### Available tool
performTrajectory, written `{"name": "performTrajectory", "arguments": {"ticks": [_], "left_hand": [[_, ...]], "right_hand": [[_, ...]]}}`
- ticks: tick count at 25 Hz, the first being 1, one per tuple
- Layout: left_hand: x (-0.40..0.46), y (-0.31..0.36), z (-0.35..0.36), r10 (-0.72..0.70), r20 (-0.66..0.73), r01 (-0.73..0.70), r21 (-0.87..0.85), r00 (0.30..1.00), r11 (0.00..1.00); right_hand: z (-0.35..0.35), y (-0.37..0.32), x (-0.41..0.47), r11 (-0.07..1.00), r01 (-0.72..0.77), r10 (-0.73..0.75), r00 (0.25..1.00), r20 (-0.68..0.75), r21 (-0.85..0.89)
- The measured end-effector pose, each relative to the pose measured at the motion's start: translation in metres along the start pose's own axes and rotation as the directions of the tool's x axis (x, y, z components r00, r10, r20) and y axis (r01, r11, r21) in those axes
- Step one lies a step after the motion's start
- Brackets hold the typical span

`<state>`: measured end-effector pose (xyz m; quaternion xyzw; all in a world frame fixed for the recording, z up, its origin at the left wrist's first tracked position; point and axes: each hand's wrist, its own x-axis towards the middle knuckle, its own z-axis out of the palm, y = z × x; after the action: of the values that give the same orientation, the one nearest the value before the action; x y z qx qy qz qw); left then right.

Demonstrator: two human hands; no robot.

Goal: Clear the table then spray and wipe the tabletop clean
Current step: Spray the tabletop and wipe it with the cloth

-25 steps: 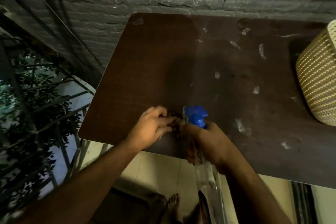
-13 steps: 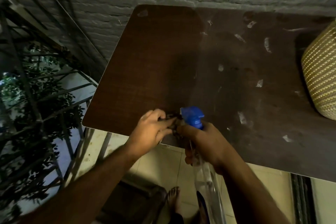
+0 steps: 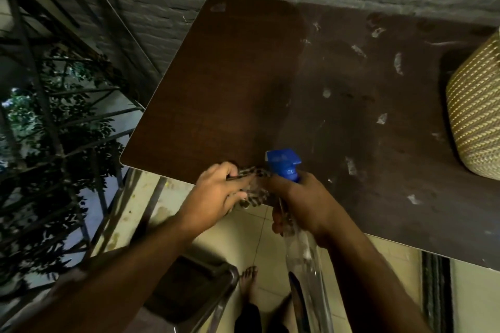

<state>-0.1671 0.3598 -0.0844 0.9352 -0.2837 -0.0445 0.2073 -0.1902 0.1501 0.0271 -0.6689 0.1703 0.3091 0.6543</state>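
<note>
The spray bottle [image 3: 300, 224] sat low and just right of the frame's centre, its blue trigger head [image 3: 284, 163] up over the near edge of the bench [image 3: 230, 89] and its clear body running down toward the bottom edge, over the tiled floor [image 3: 251, 235]. The right hand [image 3: 303, 203] was wrapped round its neck just under the head, fingers curled; whether a finger lay on the trigger could not be made out. A clear plastic bottle like this is probably light and fairly stiff, likely slick if wet, so the narrow neck is the sound place to hold it, leaving a finger free for the trigger.

The cloth [image 3: 253, 186], dark with a spotted pattern, was bunched between the two hands at the bench's near edge. The left hand [image 3: 219, 194] gripped it, fingers curled round the wad, knuckles up. It looked soft and limp, so it would take any shape; held as a wad under the fingers it should press flat and drag well over the top.

Both forearms came up from the bottom of the frame and met at the near edge, wrists nearly touching.

The bench's left half looked darker and clean, while the right half carried pale smears and flecks [image 3: 397, 62]. A woven basket [image 3: 476, 121] stood on it at the right edge of the frame, so clearing seemed not quite done. A bare foot [image 3: 247, 278] showed on the tiles below
</note>
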Motion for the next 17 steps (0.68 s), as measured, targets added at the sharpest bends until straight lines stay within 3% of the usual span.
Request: {"name": "performTrajectory", "arguments": {"ticks": [2,6,8,11,13,14,17], "left_hand": [[0.002,-0.025,-0.012,0.007,-0.021,-0.006,0.050,1.000,0.999],[0.063,-0.047,-0.023,-0.248,-0.171,0.264,0.079,0.953,0.961],[0.066,-0.016,-0.009,-0.226,-0.144,0.237,0.061,0.963,0.970],[0.018,0.023,0.015,0.002,-0.026,-0.002,-0.005,1.000,1.000],[0.003,0.014,0.008,0.099,0.013,-0.099,0.016,0.995,0.995],[0.013,0.001,0.002,0.090,0.021,-0.091,0.056,0.996,0.994],[0.067,-0.028,-0.016,-0.116,-0.108,0.126,0.086,0.987,0.988]], "right_hand": [[-0.004,0.003,-0.002,1.000,-0.021,0.021,1.000,0.004,0.001],[-0.010,0.006,-0.004,0.999,-0.043,0.043,0.999,-0.016,0.020],[-0.010,0.005,-0.005,0.999,-0.040,0.040,0.999,-0.023,0.030],[-0.012,0.006,-0.008,0.999,-0.018,0.018,1.000,-0.007,0.027],[-0.017,0.007,-0.011,0.999,-0.019,0.020,1.000,-0.014,0.038],[-0.020,0.008,-0.012,0.999,-0.026,0.027,1.000,-0.016,0.036],[-0.029,0.013,-0.014,0.997,-0.051,0.053,0.998,-0.041,0.051]]}}
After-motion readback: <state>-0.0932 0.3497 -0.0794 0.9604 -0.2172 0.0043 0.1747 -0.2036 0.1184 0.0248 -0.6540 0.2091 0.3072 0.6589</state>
